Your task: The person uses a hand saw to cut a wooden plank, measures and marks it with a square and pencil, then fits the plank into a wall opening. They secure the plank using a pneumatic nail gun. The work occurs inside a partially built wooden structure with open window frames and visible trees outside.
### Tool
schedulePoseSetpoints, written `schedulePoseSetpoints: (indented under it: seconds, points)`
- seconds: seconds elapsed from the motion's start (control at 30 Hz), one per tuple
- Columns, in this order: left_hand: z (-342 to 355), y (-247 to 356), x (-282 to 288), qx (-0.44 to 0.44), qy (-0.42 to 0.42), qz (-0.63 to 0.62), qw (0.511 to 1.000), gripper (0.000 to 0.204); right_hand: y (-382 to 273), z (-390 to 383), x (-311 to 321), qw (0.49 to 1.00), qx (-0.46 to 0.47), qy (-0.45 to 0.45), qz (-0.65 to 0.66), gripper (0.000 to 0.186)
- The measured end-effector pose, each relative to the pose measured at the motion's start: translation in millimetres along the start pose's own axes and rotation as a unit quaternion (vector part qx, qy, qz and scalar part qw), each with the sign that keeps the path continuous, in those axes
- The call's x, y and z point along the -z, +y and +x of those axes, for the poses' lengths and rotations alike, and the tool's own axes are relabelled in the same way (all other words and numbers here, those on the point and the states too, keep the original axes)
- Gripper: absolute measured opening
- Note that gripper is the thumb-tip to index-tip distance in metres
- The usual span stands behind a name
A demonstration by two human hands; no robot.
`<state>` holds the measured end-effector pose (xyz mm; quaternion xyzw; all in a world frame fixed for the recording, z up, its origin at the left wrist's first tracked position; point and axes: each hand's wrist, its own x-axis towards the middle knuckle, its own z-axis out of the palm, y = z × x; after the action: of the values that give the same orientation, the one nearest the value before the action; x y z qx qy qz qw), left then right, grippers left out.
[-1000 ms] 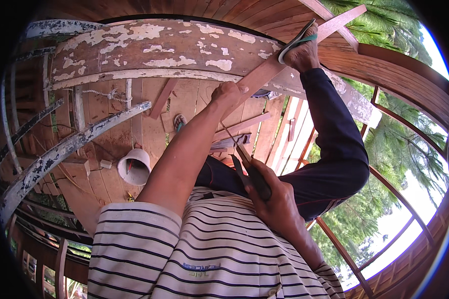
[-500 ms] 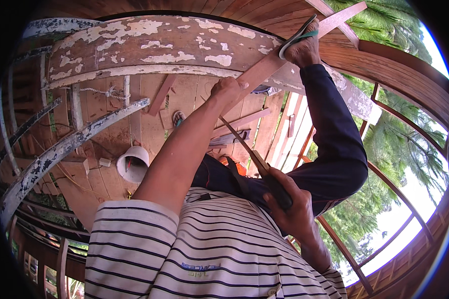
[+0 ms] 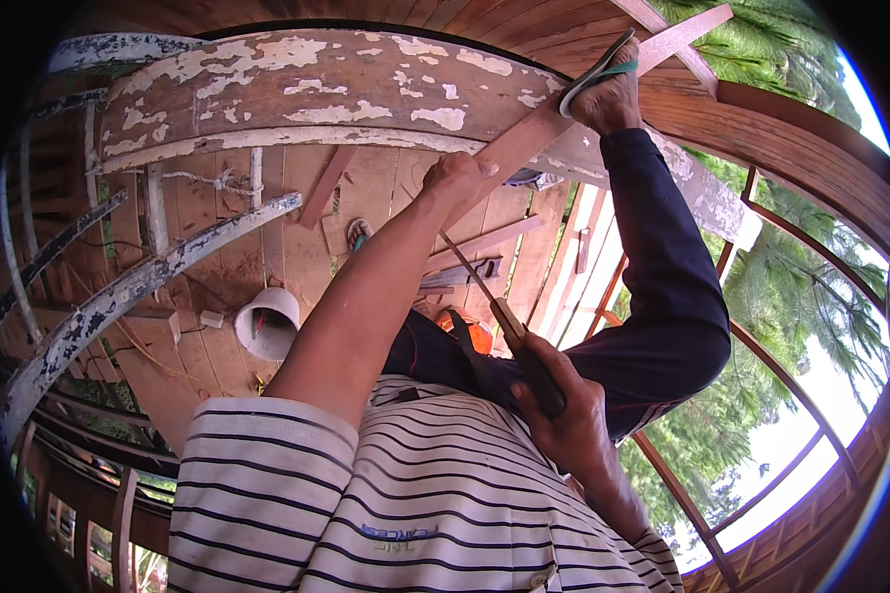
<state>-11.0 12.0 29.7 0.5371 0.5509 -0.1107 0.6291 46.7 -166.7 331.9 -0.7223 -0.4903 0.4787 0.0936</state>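
My left hand (image 3: 455, 180) is wrapped round a reddish plank (image 3: 519, 138) that slants across a peeling painted beam (image 3: 297, 89). My foot (image 3: 608, 99), in a flip-flop, presses on the plank higher up. My right hand (image 3: 569, 415) grips the black handle of a long-bladed tool (image 3: 504, 316), apparently a saw seen edge-on. Its blade reaches up to the plank just below my left hand; the tip is hidden behind my left forearm. My bent leg (image 3: 672, 326) lies to the right of the tool.
Curved metal bars (image 3: 148, 267) with flaking paint fill the left. Below are a plank floor (image 3: 208, 366), a white bucket (image 3: 267, 321), an orange container (image 3: 475, 331), another saw (image 3: 480, 272) and loose wood pieces (image 3: 326, 188). An open railing (image 3: 781, 366) with foliage beyond is at right.
My right hand and the tool moved down and rightward, then shifted slightly left in the latest frame. My left hand and foot stay on the plank.
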Motion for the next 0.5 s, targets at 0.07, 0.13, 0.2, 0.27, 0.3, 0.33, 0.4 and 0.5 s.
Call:
schedulePoseSetpoints:
  seconds: [0.07,0.13,0.2,0.27,0.3,0.33,0.4,0.5]
  points:
    - [0.6,2.5,2.3,0.006,0.001,-0.012,1.0,0.064,12.1,13.2,-15.7,0.999,0.036,0.025,0.0,0.053]
    - [-4.3,4.0,-3.0,0.024,-0.002,-0.042,0.999,0.058,34.9,60.6,-49.5,0.999,-0.033,0.025,0.019,0.05]
    - [-3.1,7.5,-2.4,0.025,0.008,-0.02,0.999,0.058,40.8,78.3,-68.7,0.999,0.004,0.026,0.028,0.051]
    - [-5.4,4.7,-7.7,0.024,0.015,-0.004,1.0,0.058,39.4,76.2,-59.3,0.999,0.004,0.033,0.023,0.052]
    - [-2.7,7.2,-4.3,0.017,0.029,0.0,0.999,0.058,36.0,70.8,-48.0,0.999,0.029,0.039,0.014,0.053]
    - [-2.1,5.7,-5.3,0.015,0.037,0.003,0.999,0.058,29.0,48.8,-36.2,0.998,0.047,0.043,0.007,0.053]
    - [1.6,3.3,-4.7,0.036,0.027,-0.006,0.999,0.06,14.3,16.6,-15.8,0.999,0.042,0.034,-0.003,0.054]
    - [0.5,2.9,-1.8,0.025,-0.002,-0.017,1.0,0.06,4.8,-6.1,-5.7,1.0,0.002,0.021,-0.012,0.056]
